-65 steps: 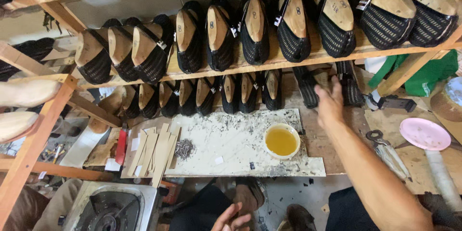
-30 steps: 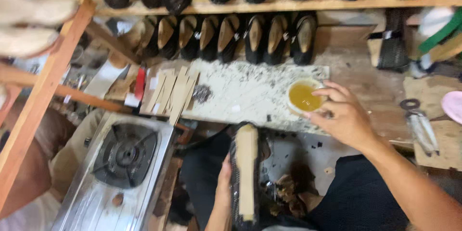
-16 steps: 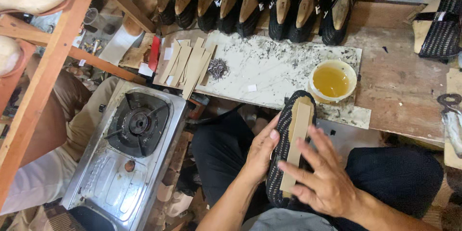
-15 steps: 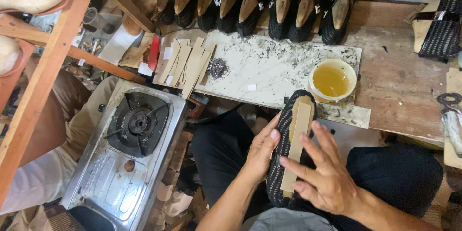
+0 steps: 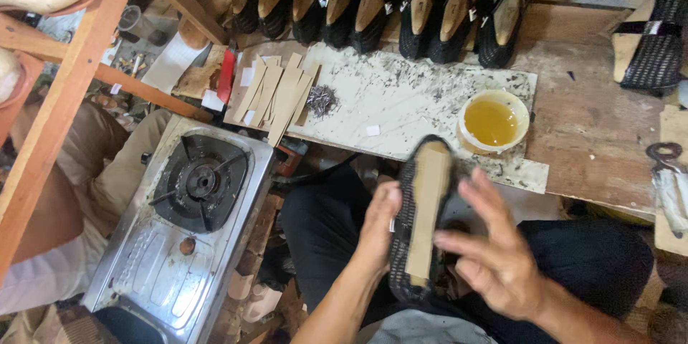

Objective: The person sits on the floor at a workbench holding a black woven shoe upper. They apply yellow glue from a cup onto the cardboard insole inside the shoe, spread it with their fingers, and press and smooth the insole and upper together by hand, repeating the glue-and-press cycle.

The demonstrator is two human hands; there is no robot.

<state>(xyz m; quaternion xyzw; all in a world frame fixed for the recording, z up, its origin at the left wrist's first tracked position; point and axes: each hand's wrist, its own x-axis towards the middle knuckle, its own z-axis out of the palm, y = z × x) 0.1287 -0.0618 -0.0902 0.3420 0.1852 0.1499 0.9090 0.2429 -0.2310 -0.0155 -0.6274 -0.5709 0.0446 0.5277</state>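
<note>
Our left hand [image 5: 378, 226] grips the black woven shoe [image 5: 423, 222] sole-up over our lap, while our right hand [image 5: 494, 258], fingers spread and blurred, hovers just beside its tan insole strip [image 5: 427, 211]. We judge the strip is being fitted; pressing it flat likely comes next, with the glue bowl [image 5: 493, 120] just beyond the shoe's toe.

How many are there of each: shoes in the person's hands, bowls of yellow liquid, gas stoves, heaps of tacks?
Black woven shoe, gripped by the left hand: 1
Bowl of yellow liquid: 1
Gas stove: 1
Heap of tacks: 1
Total: 4
</note>
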